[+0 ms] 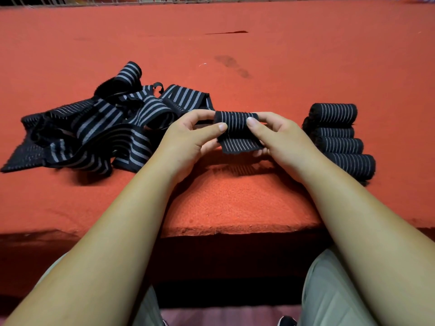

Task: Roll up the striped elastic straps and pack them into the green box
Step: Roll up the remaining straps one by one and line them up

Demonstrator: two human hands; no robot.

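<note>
Both hands pinch one black elastic strap with thin white stripes (236,130). The left hand (188,140) grasps its left end and the right hand (281,135) its right end, with thumbs on the near face and fingers curled behind. The strap is held just above the red felt table (235,203), wound into a thick coil with a short tail hanging loose below.

Rolling of this piece looks nearly done. The next move calls for winding in that tail while keeping tension, or the elastic may spring open. At three o'clock from the coil lies a stack of finished striped rolls (339,140). At nine o'clock sits a tangled pile of unrolled striped straps (94,128). No green box is in view.
</note>
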